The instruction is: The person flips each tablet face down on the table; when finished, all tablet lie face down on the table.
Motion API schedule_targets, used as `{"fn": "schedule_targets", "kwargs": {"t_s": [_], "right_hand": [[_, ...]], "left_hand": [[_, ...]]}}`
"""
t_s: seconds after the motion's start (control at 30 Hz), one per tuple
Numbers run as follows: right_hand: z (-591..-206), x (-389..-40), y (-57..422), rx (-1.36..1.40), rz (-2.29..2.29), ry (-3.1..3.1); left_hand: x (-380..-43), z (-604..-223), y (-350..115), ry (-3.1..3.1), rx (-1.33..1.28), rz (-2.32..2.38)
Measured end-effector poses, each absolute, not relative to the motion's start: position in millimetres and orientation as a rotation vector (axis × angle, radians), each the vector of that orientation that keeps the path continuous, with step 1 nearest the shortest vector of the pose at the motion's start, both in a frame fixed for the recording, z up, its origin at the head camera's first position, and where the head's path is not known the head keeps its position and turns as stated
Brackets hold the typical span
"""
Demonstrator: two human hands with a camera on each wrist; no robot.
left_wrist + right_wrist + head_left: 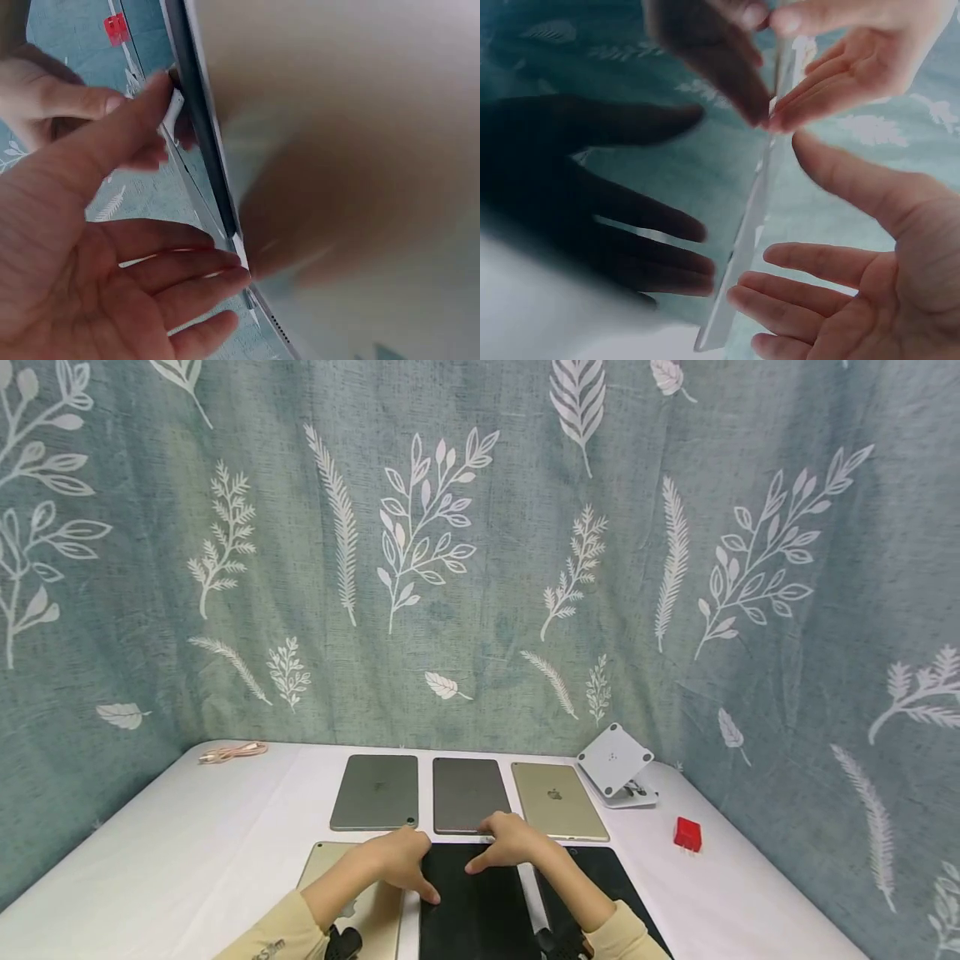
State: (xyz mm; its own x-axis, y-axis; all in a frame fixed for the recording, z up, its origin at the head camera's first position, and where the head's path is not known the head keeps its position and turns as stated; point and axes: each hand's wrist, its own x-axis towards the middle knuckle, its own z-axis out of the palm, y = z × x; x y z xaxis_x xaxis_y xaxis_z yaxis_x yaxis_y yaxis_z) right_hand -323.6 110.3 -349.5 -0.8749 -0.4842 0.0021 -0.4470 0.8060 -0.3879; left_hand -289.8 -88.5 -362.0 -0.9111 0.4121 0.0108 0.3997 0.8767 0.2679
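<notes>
A black-faced tablet (472,914) lies on the white table in front of the person, screen up. My left hand (402,860) is at its left edge, thumb over the screen and fingers loosely extended by the rim. Over its far right part is my right hand (512,843), fingers spread and thumb pointing across the glass. In the right wrist view the dark screen (727,195) mirrors that hand, which grips nothing. Left of the tablet lies a gold-backed tablet (384,922), partly under the left forearm. A second black tablet (617,885) lies to the right, partly behind the right forearm.
A back row has a dark green tablet (375,793), a grey tablet (471,795) and a gold tablet (555,818). At the right stand a folding metal stand (611,760) and a red charger plug (687,834). A coiled cable (232,752) lies far left. Leaf-patterned curtains (480,677) surround the table.
</notes>
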Motion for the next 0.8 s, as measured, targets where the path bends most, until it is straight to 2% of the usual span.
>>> {"fn": "schedule_targets", "kwargs": {"t_s": [0.2, 0.57, 0.8], "right_hand": [[-358, -326, 130, -0.688, -0.609, 2.904], [-362, -326, 135, -0.495, -0.539, 3.004], [-365, -325, 137, -0.529, -0.724, 2.949]], "left_hand": [[-293, -360, -86, 2.983, 0.571, 0.393], [-291, -361, -85, 2.954, 0.613, 0.359], [-292, -361, -85, 2.94, 0.637, 0.401]]}}
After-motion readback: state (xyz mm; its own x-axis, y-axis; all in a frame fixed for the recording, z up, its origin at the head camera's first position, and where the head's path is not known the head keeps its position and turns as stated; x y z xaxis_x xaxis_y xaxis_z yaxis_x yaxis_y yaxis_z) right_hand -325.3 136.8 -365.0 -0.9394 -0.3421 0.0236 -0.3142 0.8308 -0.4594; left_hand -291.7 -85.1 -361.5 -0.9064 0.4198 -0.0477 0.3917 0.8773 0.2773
